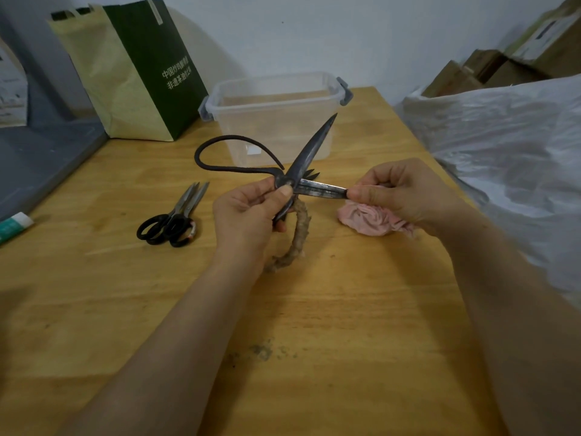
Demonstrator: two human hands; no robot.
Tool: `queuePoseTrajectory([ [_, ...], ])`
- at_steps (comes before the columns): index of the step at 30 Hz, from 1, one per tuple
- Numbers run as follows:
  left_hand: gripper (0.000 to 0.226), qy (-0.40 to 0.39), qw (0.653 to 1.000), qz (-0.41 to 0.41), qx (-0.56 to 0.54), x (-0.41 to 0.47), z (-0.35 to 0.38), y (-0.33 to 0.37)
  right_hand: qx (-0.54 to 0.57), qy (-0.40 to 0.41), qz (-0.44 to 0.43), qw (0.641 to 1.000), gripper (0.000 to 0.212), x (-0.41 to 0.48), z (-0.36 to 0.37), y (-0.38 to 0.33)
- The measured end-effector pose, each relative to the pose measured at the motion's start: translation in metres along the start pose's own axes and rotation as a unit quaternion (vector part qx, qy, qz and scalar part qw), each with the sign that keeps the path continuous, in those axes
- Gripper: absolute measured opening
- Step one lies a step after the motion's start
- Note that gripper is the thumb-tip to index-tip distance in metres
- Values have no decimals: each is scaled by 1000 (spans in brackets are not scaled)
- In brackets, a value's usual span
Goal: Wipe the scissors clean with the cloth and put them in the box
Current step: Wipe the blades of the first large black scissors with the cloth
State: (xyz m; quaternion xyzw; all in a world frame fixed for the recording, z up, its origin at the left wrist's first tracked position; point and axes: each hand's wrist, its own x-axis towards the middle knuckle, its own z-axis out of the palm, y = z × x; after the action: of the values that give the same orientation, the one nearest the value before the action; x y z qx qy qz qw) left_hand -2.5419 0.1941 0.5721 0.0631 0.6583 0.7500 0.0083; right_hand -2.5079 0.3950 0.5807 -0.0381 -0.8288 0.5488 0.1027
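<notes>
At the far left edge, a green and white tube (12, 226) lies on the wooden bench (314, 309). In the upper left, a green and yellow paper bag (135, 70) stands by the wall. Small black-handled scissors (171, 220) lie flat on the bench, left of the middle.

In the middle, the left hand (248, 215) holds the big old scissors (309, 152) up off the bench. Its grip is tight around the spot where the two blades cross. The scissors are dark, dull metal and open wide. One blade points up in front of the clear box (251, 121), which stands open behind. One handle is a thin dark loop curling left. The other handle is wrapped in tan cord and hangs below the hand.

The second blade points right. The right hand (402, 196) pinches its tip, with the pink cloth (371, 220) bunched in its grip.

On the right lies a big white plastic bag (503, 146).
</notes>
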Motion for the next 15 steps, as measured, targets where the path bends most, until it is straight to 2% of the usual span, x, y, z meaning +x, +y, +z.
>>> queuePoseTrajectory([
  [4,15,25,1000,10,10,5,-8,4,24,67,13,997,26,-1,-14,6],
  [6,14,32,999,23,25,5,-9,5,61,115,-2,991,21,-1,-17,3],
  [9,21,31,994,74,68,1,-3,5,113,132,20,985,31,0,-11,-7],
  [10,22,40,991,99,86,0,-2,5,139,111,51,983,35,-2,-9,-13],
  [12,18,61,968,178,163,-2,-4,4,189,15,115,975,47,-5,-3,-23],
  [13,19,72,946,229,220,-2,-6,3,208,-39,141,967,55,-7,0,-28],
  [15,20,91,878,341,322,-2,-8,2,246,-124,171,946,65,-10,10,-36],
])
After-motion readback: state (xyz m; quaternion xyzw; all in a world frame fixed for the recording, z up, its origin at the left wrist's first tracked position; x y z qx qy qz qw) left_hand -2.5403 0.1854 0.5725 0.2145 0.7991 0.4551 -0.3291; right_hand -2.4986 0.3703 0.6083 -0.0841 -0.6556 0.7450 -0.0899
